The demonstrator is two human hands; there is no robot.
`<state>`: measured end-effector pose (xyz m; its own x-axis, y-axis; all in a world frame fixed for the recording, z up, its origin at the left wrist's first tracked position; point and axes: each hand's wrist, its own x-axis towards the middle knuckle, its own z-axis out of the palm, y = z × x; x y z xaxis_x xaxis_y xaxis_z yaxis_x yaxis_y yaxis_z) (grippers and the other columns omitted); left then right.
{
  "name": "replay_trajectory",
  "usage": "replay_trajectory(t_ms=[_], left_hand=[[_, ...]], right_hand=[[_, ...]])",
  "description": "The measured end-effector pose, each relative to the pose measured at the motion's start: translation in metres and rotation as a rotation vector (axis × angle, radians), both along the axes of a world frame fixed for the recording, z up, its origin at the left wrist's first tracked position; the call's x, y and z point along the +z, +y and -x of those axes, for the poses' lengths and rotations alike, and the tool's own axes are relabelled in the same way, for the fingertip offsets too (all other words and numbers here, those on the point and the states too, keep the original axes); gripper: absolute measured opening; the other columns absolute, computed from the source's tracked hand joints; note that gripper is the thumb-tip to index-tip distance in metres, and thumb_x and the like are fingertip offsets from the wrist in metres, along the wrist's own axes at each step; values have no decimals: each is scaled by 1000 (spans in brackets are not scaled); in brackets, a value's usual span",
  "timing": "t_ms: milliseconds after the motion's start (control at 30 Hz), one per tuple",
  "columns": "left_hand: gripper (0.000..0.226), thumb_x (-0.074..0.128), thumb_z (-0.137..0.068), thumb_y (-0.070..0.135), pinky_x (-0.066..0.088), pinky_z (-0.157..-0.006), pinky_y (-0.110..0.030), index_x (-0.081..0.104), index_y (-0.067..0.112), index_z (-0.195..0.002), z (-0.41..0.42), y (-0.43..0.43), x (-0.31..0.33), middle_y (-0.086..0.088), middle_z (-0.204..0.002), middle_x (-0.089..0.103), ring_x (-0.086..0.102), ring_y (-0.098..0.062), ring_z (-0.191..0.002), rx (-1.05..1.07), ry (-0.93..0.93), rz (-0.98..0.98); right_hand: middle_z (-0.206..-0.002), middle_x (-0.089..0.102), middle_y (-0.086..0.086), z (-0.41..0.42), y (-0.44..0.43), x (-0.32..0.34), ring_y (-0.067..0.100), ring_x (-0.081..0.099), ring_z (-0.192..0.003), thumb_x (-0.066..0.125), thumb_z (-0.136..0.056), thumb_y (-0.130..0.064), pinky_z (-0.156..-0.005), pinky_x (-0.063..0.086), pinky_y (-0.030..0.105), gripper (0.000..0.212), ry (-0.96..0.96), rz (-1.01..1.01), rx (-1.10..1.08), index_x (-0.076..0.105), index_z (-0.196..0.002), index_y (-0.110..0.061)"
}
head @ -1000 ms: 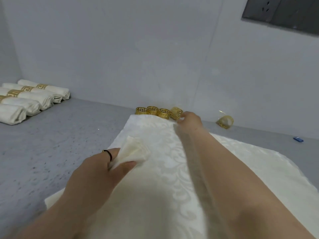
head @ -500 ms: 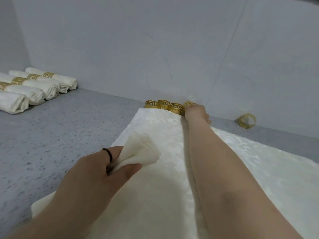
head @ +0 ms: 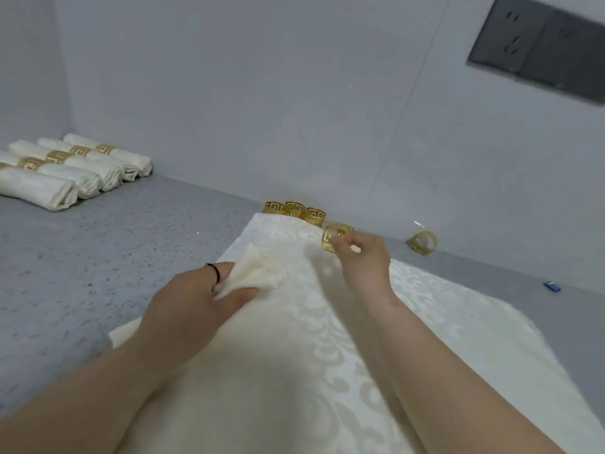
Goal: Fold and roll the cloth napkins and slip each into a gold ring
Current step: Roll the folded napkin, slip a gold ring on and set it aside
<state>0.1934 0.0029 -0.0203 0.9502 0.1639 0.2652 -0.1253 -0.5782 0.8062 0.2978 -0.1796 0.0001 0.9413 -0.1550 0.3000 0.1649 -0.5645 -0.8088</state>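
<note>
Grey speckled countertop [head: 108, 263] runs to a pale grey wall [head: 262, 93], dark outlet panel [head: 540, 47] upper right on the wall. Large cream damask cloth [head: 409, 339] spread flat over the counter's centre and right, woven scroll pattern visible, both forearms lying over it.

Far left, a row of finished rolled napkins [head: 82, 172] side by side, touching, each with a gold band round the middle; the leftmost ones are cut by the frame edge.

Left hand [head: 196, 299], thin black ring on one finger, grips a rolled cream napkin [head: 255, 273]; fingers and thumb curled round it, its bunched end sticking out toward the wall, just above the spread cloth.

Right hand [head: 363, 260] pinches a gold ring [head: 334, 239] at its fingertips, held tilted just above the far edge of the cloth; ring and rolled napkin are near each other but apart, ring not on the napkin yet.

Three loose gold rings [head: 294, 211] with Greek-key cutouts stand in a touching row at the wall, just behind the cloth's far edge. One more gold ring [head: 424, 243] lies tipped on the counter, off to the right near the wall, well apart from the row. Small blue object [head: 552, 286] far right on the counter, too small to identify.
</note>
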Motion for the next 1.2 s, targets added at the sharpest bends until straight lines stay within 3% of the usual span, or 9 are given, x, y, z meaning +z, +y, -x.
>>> replay_trajectory(t_ms=[100,267,367,467,600,800,1000,1133,1200], left_hand=[[26,58,-85,37,33,-59,-10,42,50,-70,5,-2,3,16,-69,57,49,2,-64,-4,-30,-66],[5,56,-86,46,29,-61,-4,57,46,-91,22,-8,10,20,-72,56,52,-8,-73,-22,-65,-160],[64,32,-59,71,32,-62,-4,65,35,-101,36,-18,16,12,-87,67,58,-13,-87,-104,-150,-294],[51,35,-59,64,35,-65,-3,63,41,-96,53,-29,20,25,-77,59,53,-3,-78,-185,-156,-287],[3,50,-72,54,38,-64,-8,52,55,-70,62,-39,18,25,-73,62,57,2,-74,-265,-113,-164],[35,63,-84,31,39,-59,-9,58,56,-60,64,-48,11,34,-72,60,56,8,-72,-350,-119,-66],[32,62,-85,26,42,-59,-8,62,55,-73,63,-44,13,31,-71,63,58,9,-68,-439,-48,-80],[21,60,-87,27,39,-59,-4,59,47,-81,64,-39,16,38,-72,60,56,14,-71,-467,-15,-154],[17,56,-89,34,38,-60,-7,48,48,-82,65,-41,18,24,-70,61,56,5,-71,-444,-52,-242]], right_hand=[[-112,48,0,66,-2,9,11,45,-106,62,-85,-17,-87,31,12,18,41,-94,125,59,-68,-19],[-85,65,-2,145,-14,16,12,59,-82,62,-84,-13,-80,50,34,23,268,-407,253,65,-62,-17],[-89,67,8,173,-19,4,16,62,-81,62,-83,-6,-71,54,31,15,329,-620,251,66,-69,-10],[-94,62,10,184,-19,-2,17,63,-73,64,-79,4,-64,57,27,16,258,-780,230,58,-81,-10],[-102,58,-3,184,-20,0,4,66,-77,69,-60,-9,-65,56,20,44,94,-726,319,47,-95,-24],[-107,57,-9,184,-29,-7,12,63,-100,67,-56,-16,-91,52,37,52,56,-671,348,47,-101,-34],[-107,57,-14,181,-37,-7,-3,62,-94,70,-73,7,-74,52,16,51,2,-532,410,48,-98,-32],[-108,59,-15,184,-39,-6,0,62,-99,64,-76,12,-78,53,21,53,-8,-433,461,48,-98,-34],[-108,59,-14,184,-40,-6,0,62,-98,64,-75,12,-76,53,20,53,-14,-447,469,49,-98,-32]])
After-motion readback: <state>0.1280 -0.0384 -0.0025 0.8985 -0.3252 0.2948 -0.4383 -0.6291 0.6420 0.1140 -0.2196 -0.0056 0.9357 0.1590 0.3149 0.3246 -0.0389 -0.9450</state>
